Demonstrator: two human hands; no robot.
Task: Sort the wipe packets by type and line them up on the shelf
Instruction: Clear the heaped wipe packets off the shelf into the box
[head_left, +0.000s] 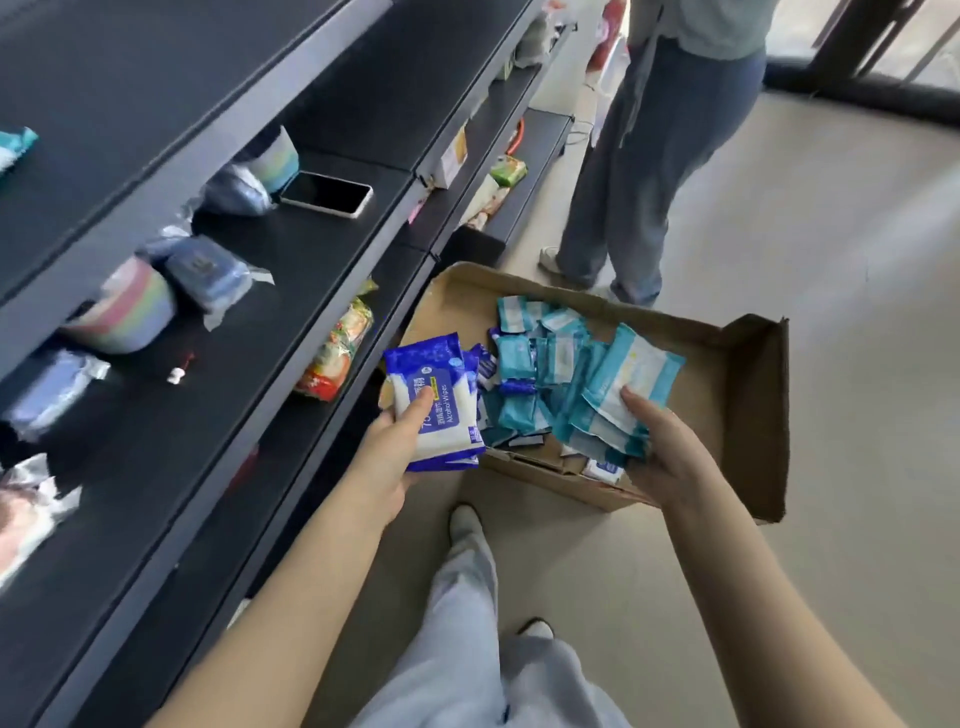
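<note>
1. Head view: the left hand (387, 452) grips a small stack of dark blue and white packets (441, 395), thumb pressed on the top one, which reads "Alcohol Wipes"; they hang over the left edge of a cardboard box (737, 395) on the floor
2. The right hand (670, 447) holds a fan of teal and white packets (628, 384) above the box, thumb on top, fingers curled beneath
3. More small teal packets (524, 364) and a few blue ones lie jumbled inside the box
4. A black shelf (291, 270) runs along the left, carrying wrapped goods and a phone (327, 193); a second person (649, 156) stands beyond the box
</note>
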